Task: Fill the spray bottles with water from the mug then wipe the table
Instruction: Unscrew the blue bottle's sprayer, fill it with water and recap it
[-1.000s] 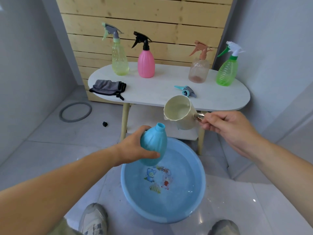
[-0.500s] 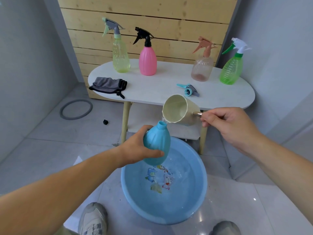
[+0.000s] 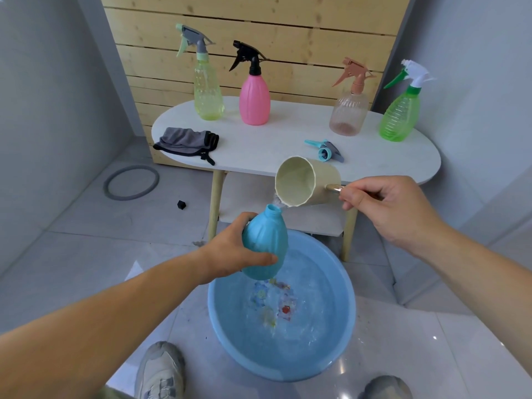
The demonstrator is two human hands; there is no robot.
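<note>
While left grip wraps the bottle and right grip pinches the mug by its handle, overtilting may overshoot the neck.

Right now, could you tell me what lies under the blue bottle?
A blue basin of rippling water on the floor. The bottle and left hand cover part of its far rim.

White table: four spray bottles, cloth, trigger head.

Bright, even, soft light; shadows are faint. Small glare spots dot the glossy floor tiles right of the basin. Above the basin the water stream smears, perhaps motion blur. Frame edges bend.
</note>
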